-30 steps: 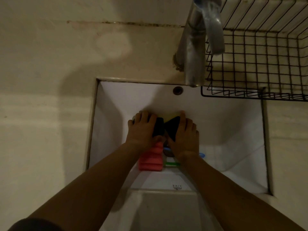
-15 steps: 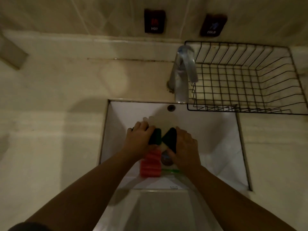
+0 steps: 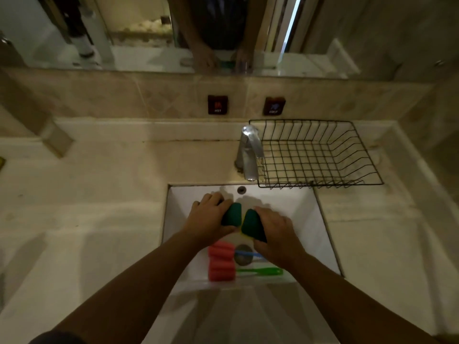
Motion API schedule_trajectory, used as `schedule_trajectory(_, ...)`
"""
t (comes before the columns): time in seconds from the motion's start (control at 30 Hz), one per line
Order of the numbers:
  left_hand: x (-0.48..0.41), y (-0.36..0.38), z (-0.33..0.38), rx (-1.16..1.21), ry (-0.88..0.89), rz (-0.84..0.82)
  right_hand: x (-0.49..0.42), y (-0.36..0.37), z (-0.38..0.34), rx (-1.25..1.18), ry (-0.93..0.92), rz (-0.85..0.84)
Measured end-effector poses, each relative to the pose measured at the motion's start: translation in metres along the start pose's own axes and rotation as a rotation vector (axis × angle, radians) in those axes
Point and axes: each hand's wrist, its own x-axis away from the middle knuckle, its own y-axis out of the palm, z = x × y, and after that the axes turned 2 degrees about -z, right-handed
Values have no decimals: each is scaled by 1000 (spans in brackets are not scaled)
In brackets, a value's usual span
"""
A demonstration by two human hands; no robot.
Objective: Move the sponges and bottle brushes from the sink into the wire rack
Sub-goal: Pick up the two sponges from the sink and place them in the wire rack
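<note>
My left hand (image 3: 208, 218) and right hand (image 3: 274, 232) each clasp a dark-green sponge (image 3: 232, 214), long axes pointing toward the frame's top.

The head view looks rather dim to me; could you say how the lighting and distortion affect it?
Head view: dim, warm light; both hands shade the sink wall; wide-angle lens bends the counter edges; the wire rack stays legible.
</note>
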Motion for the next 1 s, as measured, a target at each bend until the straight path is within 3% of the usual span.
schedule_trajectory(0.27,-3,-50,10,-45,120,101,-11,-52,-17,140,-72,62)
schedule_trajectory(0.63,0,-118,12,-131,128,222,-32,-105,-52,174,-155,170)
schedule_trajectory(1.0,2,-138,19,-107,110,278,-37,-133,-61,133,-245,211)
